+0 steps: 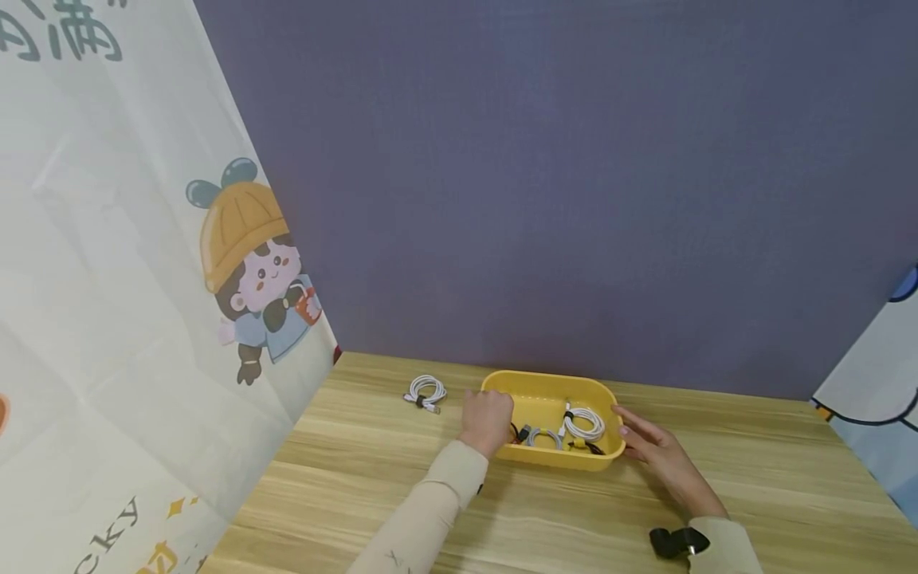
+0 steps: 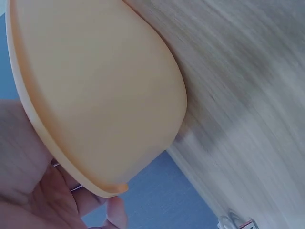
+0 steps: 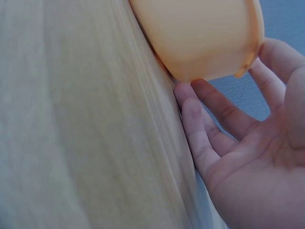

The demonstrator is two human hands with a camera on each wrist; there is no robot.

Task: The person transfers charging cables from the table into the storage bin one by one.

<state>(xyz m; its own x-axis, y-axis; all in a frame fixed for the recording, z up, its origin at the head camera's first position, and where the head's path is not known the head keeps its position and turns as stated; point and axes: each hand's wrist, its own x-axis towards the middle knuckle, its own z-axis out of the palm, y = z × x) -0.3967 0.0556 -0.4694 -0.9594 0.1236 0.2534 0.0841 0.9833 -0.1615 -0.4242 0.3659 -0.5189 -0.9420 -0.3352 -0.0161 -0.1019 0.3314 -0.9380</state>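
A yellow plastic basket (image 1: 545,458) stands on the wooden table. My left hand (image 1: 487,421) grips its left end, fingers curled over the rim; in the left wrist view those fingers (image 2: 86,200) pass behind the rim. At the right end, my right hand (image 1: 667,462) touches the outer wall with spread, fairly straight fingers (image 3: 224,107). Inside lie a coiled white cable (image 1: 590,424) with a black tie, a grey cable (image 1: 543,438) and a black cable (image 1: 594,448) with yellow ties. A dark plug (image 1: 524,434) lies close to the left hand, which hides part of the contents.
Left of the basket, a coiled white cable (image 1: 427,391) with a dark tie lies on the table (image 1: 344,462). A blue-grey panel (image 1: 538,199) rises behind the table. A printed white sheet (image 1: 107,279) hangs at the left, and another printed surface (image 1: 868,383) at the right.
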